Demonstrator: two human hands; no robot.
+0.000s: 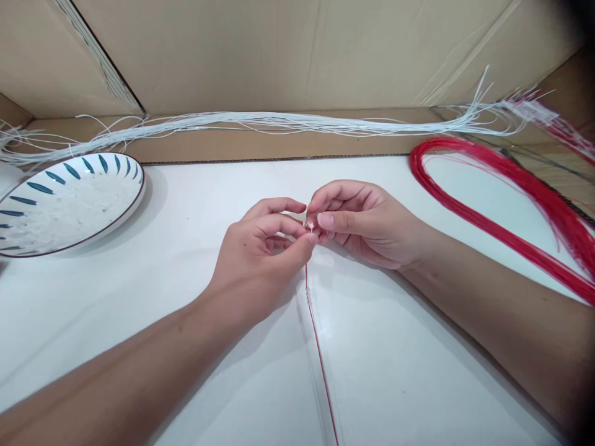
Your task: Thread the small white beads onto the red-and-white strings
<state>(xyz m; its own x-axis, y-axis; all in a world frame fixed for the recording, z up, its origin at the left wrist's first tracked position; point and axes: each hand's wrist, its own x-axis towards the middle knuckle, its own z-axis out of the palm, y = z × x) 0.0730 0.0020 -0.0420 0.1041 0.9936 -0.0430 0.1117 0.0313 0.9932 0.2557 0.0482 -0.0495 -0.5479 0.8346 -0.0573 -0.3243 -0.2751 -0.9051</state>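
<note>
My left hand (pixel 264 251) pinches a thin red cord (pixel 320 353) between thumb and fingertips. From there the cord runs down over the white table to the bottom edge of the view. Several small clear pieces (pixel 308 297) sit on the cord a little below my left thumb. A tiny white piece (pixel 311 227) shows at the fingertips, between the two hands. My right hand (pixel 367 220) is closed right beside it, thumb against curled fingers; what it grips is too small to make out.
At left stands a white plate (pixel 134 201) with dark leaf marks, holding many small translucent pieces. A bundle of white cords (pixel 279 121) lies along the cardboard ledge (pixel 279 147) at the back. Looped red cords (pixel 465 207) lie at right.
</note>
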